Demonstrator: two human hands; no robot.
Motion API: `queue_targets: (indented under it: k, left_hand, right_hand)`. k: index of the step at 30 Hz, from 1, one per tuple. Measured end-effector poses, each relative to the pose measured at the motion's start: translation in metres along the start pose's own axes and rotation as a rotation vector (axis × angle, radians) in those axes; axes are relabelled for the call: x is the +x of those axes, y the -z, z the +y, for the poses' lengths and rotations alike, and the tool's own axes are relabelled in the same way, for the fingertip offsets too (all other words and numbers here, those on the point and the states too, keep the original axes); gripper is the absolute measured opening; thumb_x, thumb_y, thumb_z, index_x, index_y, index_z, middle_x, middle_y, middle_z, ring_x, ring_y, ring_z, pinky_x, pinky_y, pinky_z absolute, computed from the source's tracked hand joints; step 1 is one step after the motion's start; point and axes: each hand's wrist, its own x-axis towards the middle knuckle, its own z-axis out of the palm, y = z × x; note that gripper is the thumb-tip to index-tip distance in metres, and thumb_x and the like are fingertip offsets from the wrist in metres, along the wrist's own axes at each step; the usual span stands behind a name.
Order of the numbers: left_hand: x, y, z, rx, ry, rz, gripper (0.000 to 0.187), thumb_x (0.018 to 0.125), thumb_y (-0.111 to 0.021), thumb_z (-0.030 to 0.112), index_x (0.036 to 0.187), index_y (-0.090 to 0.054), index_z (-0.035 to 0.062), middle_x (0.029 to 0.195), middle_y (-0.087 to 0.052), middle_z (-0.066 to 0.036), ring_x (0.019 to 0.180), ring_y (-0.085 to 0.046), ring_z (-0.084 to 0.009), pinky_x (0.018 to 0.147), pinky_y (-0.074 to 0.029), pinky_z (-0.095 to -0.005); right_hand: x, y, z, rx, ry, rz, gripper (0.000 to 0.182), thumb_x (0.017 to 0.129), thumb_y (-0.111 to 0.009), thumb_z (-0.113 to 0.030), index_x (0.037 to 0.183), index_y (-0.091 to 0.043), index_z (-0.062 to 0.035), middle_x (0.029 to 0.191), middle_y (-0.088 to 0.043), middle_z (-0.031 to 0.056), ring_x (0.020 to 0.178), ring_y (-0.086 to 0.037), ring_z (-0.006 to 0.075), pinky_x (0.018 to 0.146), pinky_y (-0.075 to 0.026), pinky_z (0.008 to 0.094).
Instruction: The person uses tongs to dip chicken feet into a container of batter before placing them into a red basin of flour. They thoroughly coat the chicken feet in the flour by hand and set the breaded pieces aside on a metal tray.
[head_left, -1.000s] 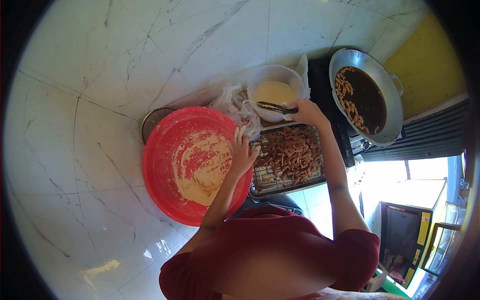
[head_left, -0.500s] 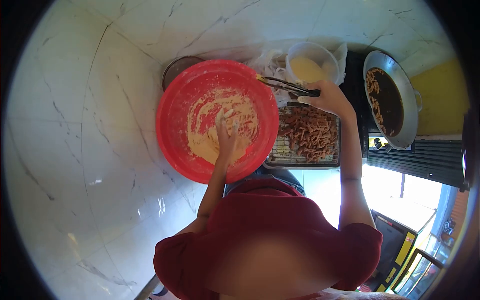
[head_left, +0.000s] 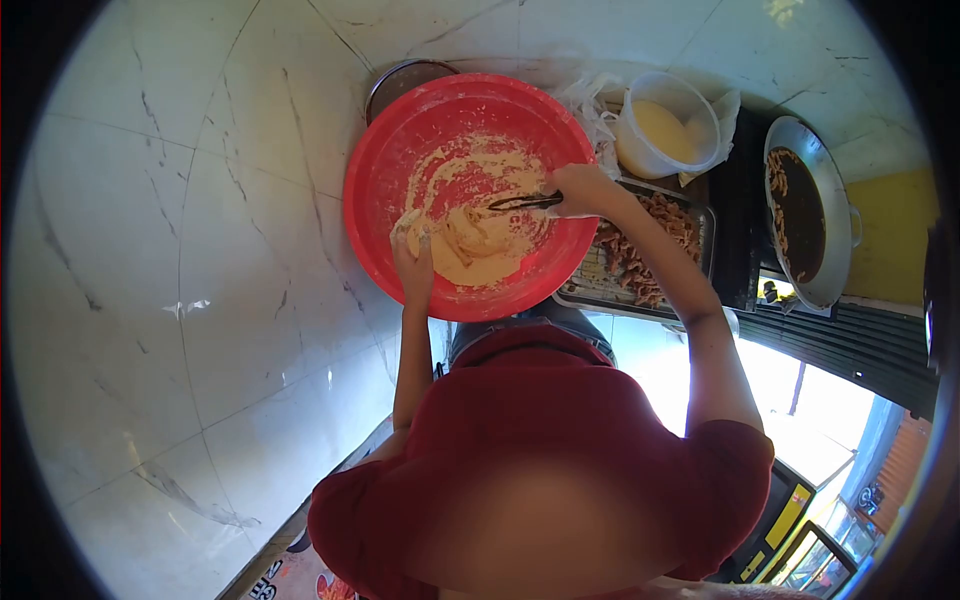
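Basin (head_left: 357, 195): red, round, wide-rimmed, located at twelve o'clock from the person's torso. Its inner wall was smeared with pale yellow powder (head_left: 485, 272). The powder lay thickest and smoothest on the six o'clock side; towards twelve it thinned to streaks and crumbs, with red showing through. Near the middle, a rounded, uneven mound (head_left: 478, 232) rose from the powder, slightly deeper in colour and folded on its surface. Its contents could not be determined.

Right hand (head_left: 580, 190): entered over the rim at three o'clock, grip pinching black tongs (head_left: 525, 203). The tongs' slim arms bowed apart midway and pointed to nine o'clock, their tips at the mound's upper edge. Contact there could not be confirmed.

Left hand (head_left: 412, 248): inside the basin at half past seven, fingers curved and coated with powder. Whether this grip held anything could not be told.

Beyond the basin, a tray (head_left: 592, 280) of brown strips (head_left: 650, 250) sat at half past three, and a translucent tub (head_left: 640, 152) of yellowish liquid at two.
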Motion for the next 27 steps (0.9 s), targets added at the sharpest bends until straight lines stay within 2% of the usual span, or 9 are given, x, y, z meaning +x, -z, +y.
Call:
queue_targets:
  k: [3, 6, 8, 12, 15, 18, 20, 23, 27]
  left_hand:
    - [-0.003, -0.012, 0.001, 0.054, -0.093, -0.115, 0.029, 0.086, -0.055, 0.011, 0.113, -0.052, -0.0003, 0.114, -0.052, -0.013, 0.108, -0.049, -0.0244, 0.094, -0.035, -0.0329]
    - [-0.008, -0.032, 0.011, -0.069, -0.055, -0.277, 0.03, 0.086, -0.054, 0.013, 0.114, -0.053, 0.0015, 0.113, -0.053, -0.014, 0.11, -0.047, -0.0271, 0.096, -0.033, -0.0344]
    - [-0.011, -0.05, 0.023, -0.096, -0.094, -0.389, 0.031, 0.085, -0.056, 0.013, 0.113, -0.053, 0.0008, 0.113, -0.053, -0.013, 0.109, -0.048, -0.025, 0.095, -0.035, -0.0333]
    - [-0.022, -0.086, 0.05, -0.116, -0.062, -0.689, 0.044, 0.083, -0.059, 0.019, 0.12, -0.048, -0.0006, 0.119, -0.05, -0.017, 0.115, -0.045, -0.0265, 0.098, -0.032, -0.0339]
    - [-0.031, -0.108, 0.091, -0.099, 0.058, -0.947, 0.067, 0.077, -0.066, 0.025, 0.13, -0.035, -0.001, 0.126, -0.044, -0.023, 0.122, -0.04, -0.0293, 0.101, -0.031, -0.0351]
    - [-0.039, -0.134, 0.079, -0.009, -0.043, -1.06, 0.086, 0.071, -0.07, 0.03, 0.136, -0.023, -0.0004, 0.131, -0.038, -0.028, 0.126, -0.036, -0.0318, 0.102, -0.029, -0.0361]
    - [-0.038, -0.142, 0.078, 0.001, -0.016, -1.051, 0.089, 0.07, -0.071, 0.031, 0.137, -0.021, -0.0004, 0.131, -0.038, -0.029, 0.125, -0.037, -0.0334, 0.102, -0.03, -0.036]
    - [-0.039, -0.141, 0.082, 0.022, 0.003, -1.035, 0.091, 0.071, -0.07, 0.034, 0.138, -0.019, -0.0004, 0.13, -0.04, -0.027, 0.123, -0.039, -0.034, 0.102, -0.03, -0.0364]
    - [-0.04, -0.118, 0.101, 0.045, 0.123, -0.958, 0.076, 0.078, -0.065, 0.033, 0.135, -0.027, -0.0019, 0.129, -0.044, -0.023, 0.122, -0.041, -0.0311, 0.1, -0.032, -0.0356]
  right_hand:
    - [-0.029, 0.042, 0.014, 0.006, -0.152, 0.117, 0.044, 0.06, -0.074, -0.029, 0.097, -0.065, -0.0072, 0.087, -0.063, 0.0144, 0.087, -0.06, 0.0298, 0.075, -0.047, 0.0396]
    - [-0.065, 0.079, 0.049, -0.01, -0.31, 0.298, 0.051, 0.057, -0.076, -0.027, 0.1, -0.062, -0.0032, 0.088, -0.062, 0.0157, 0.088, -0.06, 0.0321, 0.076, -0.047, 0.0406]
    - [-0.087, 0.094, 0.068, -0.077, -0.424, 0.445, 0.052, 0.056, -0.077, -0.026, 0.099, -0.061, -0.0018, 0.089, -0.062, 0.016, 0.088, -0.059, 0.033, 0.076, -0.047, 0.0409]
    - [-0.103, 0.093, 0.098, -0.213, -0.496, 0.39, 0.047, 0.055, -0.077, -0.022, 0.094, -0.06, -0.0019, 0.088, -0.063, 0.0168, 0.089, -0.059, 0.0328, 0.076, -0.047, 0.0409]
    - [-0.089, 0.067, 0.117, -0.286, -0.521, 0.286, 0.037, 0.061, -0.073, -0.015, 0.093, -0.059, -0.0024, 0.089, -0.062, 0.0176, 0.089, -0.059, 0.0345, 0.076, -0.048, 0.0411]
    - [-0.068, 0.036, 0.135, -0.317, -0.528, 0.262, 0.035, 0.065, -0.067, -0.007, 0.098, -0.057, -0.0017, 0.094, -0.059, 0.0214, 0.088, -0.059, 0.0376, 0.076, -0.049, 0.0421]
    - [-0.056, 0.018, 0.147, -0.258, -0.509, 0.31, 0.037, 0.068, -0.063, -0.003, 0.105, -0.055, -0.0013, 0.098, -0.055, 0.0243, 0.088, -0.058, 0.0394, 0.076, -0.049, 0.0428]
    - [-0.053, 0.016, 0.129, -0.152, -0.474, 0.515, 0.048, 0.068, -0.064, -0.004, 0.114, -0.051, -0.0017, 0.101, -0.05, 0.0276, 0.087, -0.057, 0.0414, 0.077, -0.049, 0.0431]
    - [-0.053, 0.016, 0.111, -0.177, -0.265, 0.866, 0.042, 0.068, -0.065, -0.006, 0.109, -0.056, -0.0005, 0.102, -0.051, 0.0239, 0.084, -0.057, 0.0392, 0.077, -0.048, 0.0416]
